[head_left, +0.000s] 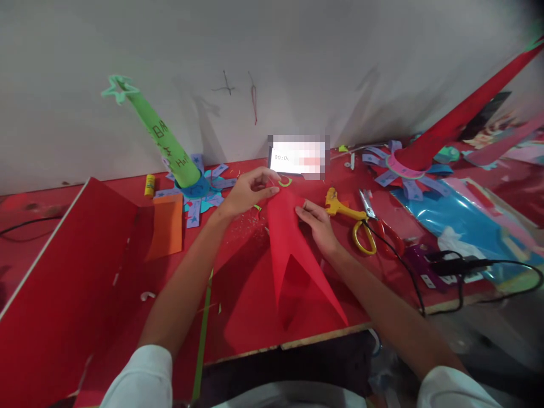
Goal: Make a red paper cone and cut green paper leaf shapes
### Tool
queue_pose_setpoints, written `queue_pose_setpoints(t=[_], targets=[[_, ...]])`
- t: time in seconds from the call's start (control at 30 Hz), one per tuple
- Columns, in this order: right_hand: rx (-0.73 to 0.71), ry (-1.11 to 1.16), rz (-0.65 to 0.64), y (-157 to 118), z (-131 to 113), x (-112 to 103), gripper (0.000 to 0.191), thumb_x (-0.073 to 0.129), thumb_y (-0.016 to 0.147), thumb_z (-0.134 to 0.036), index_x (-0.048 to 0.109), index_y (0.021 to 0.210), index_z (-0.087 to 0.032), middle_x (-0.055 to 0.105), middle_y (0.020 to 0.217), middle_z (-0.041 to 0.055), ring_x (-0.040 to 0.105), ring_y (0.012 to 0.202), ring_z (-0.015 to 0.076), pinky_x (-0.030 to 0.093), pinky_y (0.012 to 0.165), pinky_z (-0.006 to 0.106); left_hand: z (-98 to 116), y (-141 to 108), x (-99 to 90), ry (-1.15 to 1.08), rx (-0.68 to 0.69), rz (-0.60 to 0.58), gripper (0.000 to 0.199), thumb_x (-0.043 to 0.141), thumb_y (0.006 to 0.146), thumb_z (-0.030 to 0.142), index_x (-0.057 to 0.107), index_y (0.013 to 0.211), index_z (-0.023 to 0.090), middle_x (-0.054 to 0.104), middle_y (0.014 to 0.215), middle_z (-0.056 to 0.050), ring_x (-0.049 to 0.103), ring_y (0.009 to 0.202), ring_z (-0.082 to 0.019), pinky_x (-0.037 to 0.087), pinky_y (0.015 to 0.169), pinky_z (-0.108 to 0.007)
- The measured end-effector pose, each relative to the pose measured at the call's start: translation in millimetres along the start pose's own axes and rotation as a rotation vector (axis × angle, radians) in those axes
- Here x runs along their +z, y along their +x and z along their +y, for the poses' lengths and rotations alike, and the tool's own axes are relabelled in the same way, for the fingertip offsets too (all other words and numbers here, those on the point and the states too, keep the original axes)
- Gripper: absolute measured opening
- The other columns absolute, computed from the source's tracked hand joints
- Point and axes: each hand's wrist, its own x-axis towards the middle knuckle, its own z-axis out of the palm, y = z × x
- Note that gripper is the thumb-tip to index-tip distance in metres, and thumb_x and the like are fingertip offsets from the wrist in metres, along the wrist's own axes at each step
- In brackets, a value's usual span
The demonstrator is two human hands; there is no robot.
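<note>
A red paper sheet (285, 238), rolled into a cone, is held between my two hands over the red table. Its narrow end points toward the wall, and its pointed wide end opens toward me. My left hand (255, 191) pinches the narrow tip between thumb and fingers. Along the right side of the cone, the fingers and thumb of my right hand (315, 224) grip the paper edge. A small light-green curved piece (285, 181) lies just beyond the tip.
A green paper cone (164, 136) with a star top stands back left, near a glue stick (149, 186) and orange paper (166, 226). Right are a yellow glue gun (342, 208), red-handled scissors (382, 224), a cable (397, 260) and a red cone (463, 116). A large red board (63, 283) rises left.
</note>
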Motion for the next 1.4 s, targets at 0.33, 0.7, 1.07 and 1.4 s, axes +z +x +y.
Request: queue_pose_setpoints(t=[0.33, 0.7, 1.07, 1.4], targets=[[0.224, 0.149, -0.048, 6.7, 14.1, -0.6, 0.035, 0.088, 0.076, -0.053, 0.070, 0.087, -0.025, 0.073, 0.078, -0.0011, 0.068, 0.069, 0.0185, 0.055, 0.067, 0.032, 10.5, -3.2, 5.6, -0.181, 0.026, -0.055, 0.032, 0.090, 0.083, 0.037, 0.075, 0.106, 0.020, 0.074, 0.099, -0.006, 0.070, 0.091, -0.014, 0.053, 0.077, -0.023], [0.345, 0.139, -0.185, 4.1, 25.3, -4.2, 0.047, 0.092, 0.072, -0.048, 0.076, 0.109, -0.024, 0.081, 0.090, 0.0031, 0.077, 0.084, 0.0238, 0.062, 0.077, 0.037, 9.9, -4.8, 16.7, -0.272, -0.030, -0.102, 0.035, 0.090, 0.082, 0.039, 0.072, 0.105, 0.020, 0.071, 0.101, -0.004, 0.079, 0.095, -0.021, 0.060, 0.077, -0.027], [0.340, 0.176, -0.280, -5.0, -2.2, 1.5, 0.056, 0.083, 0.085, -0.060, 0.069, 0.128, -0.028, 0.080, 0.112, 0.0058, 0.077, 0.094, 0.0242, 0.063, 0.083, 0.039, -1.2, 3.7, 7.8, 0.268, 0.035, 0.055, 0.013, 0.078, 0.084, 0.025, 0.074, 0.095, 0.020, 0.066, 0.078, 0.000, 0.057, 0.070, -0.012, 0.045, 0.066, -0.026], [0.465, 0.256, -0.326, -11.5, 5.1, 5.9, 0.055, 0.091, 0.078, -0.039, 0.066, 0.124, -0.024, 0.077, 0.098, 0.0031, 0.071, 0.075, 0.0174, 0.060, 0.070, 0.031, 2.5, 4.9, -11.0, 0.134, 0.036, 0.236, 0.025, 0.074, 0.094, 0.046, 0.073, 0.099, 0.022, 0.070, 0.078, -0.001, 0.067, 0.074, -0.015, 0.057, 0.071, -0.027]])
